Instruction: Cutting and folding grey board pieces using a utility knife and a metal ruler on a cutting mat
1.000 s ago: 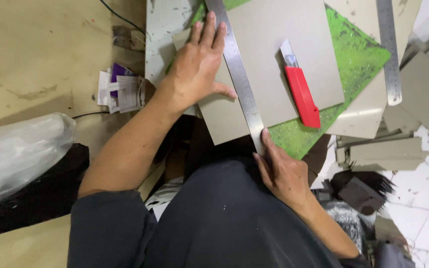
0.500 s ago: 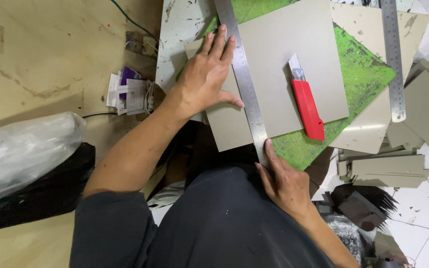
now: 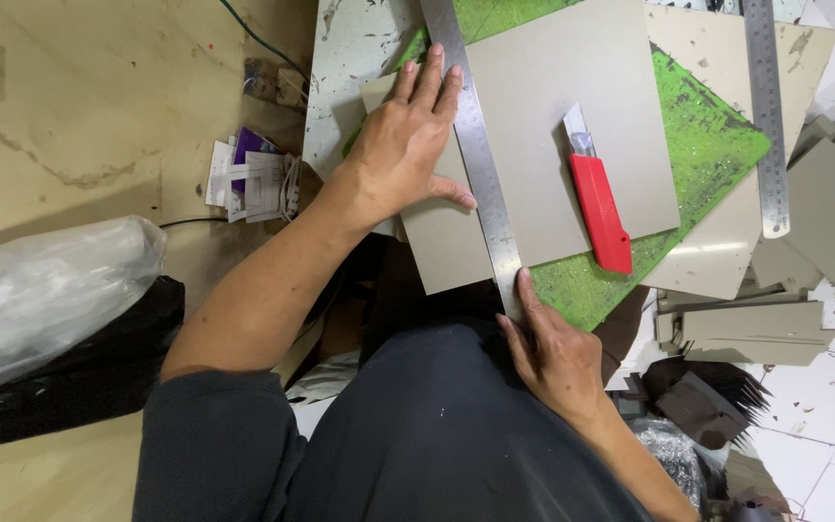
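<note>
I saw the left hand spread flat, fingers wide, on a grey board at upper centre of the frame, thumb against a long steel ruler. The right hand, fingers narrow, pinched the ruler's near end at lower centre. A red knife lay on the board above a green mat.
</note>
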